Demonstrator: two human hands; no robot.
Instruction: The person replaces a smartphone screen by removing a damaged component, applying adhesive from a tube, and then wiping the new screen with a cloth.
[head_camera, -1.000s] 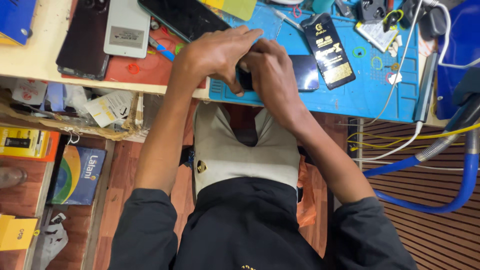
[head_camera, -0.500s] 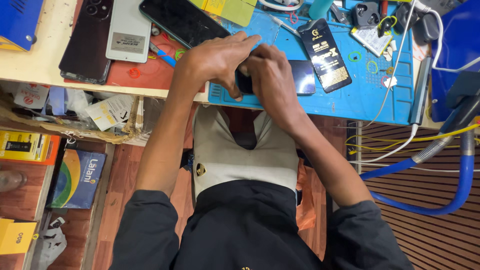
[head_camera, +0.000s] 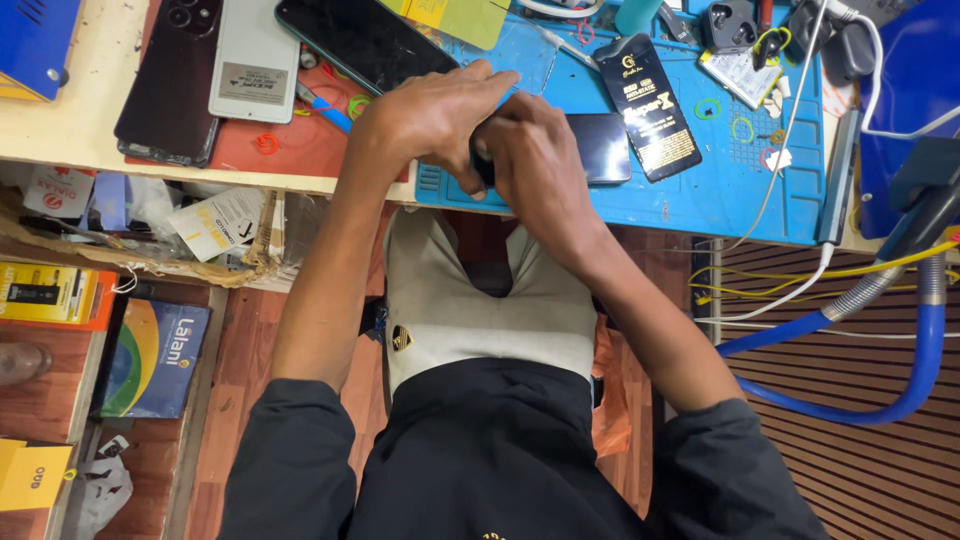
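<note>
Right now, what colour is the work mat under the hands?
Bright blue. The mat lies under both hands in the head view, the only view there is.

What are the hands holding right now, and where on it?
Both the left hand and right hand grip the near end of a dark flat rectangular phone lying on the blue work mat.

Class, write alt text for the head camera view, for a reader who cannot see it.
Seen from above, a person's left hand and right hand close together on a dark phone at the near edge of a blue work mat. Other phones, a black packet and small tools lie on the mat, and blue hoses hang at the right.
</note>
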